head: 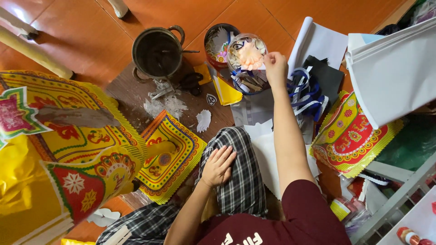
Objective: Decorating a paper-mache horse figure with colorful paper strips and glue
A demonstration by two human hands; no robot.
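the right hand point(275, 66) is stretched forward, its fingers pinched narrow on the edge of a peach paper flower point(250, 56); the fingertips themselves are hidden behind the knuckles, so the exact grip cannot be made out. the flower is held over a clear bowl point(247, 61) filled with paper cut-outs, whose contents are too small and tangled to be told apart. just behind the bowl a red tin point(218, 44) is partly covered by it, with pale scraps seen inside.

the left hand point(217, 165) is laid flat on the plaid knee point(236, 174), fingers spread loosely and nothing held.

to the left of the bowl a dark metal pot point(157, 52) is set on a brown board point(131, 93), with a smear of white paste point(165, 104) below it; its inside is dim and hard to read. a black tool point(190, 82) beside the pot cannot be identified. a white leaf cut-out point(203, 120) is seen near the knee. a yellow printed sheet point(170, 154) lies just left of the knee, and larger yellow and red paper pieces point(77, 172) are cut off at the left edge. to the right of the arm, blue and white ribbons point(304, 93) are heaped over black paper point(324, 75), and another printed sheet point(352, 136) is partly buried under white sheets point(393, 75) that run out of view.
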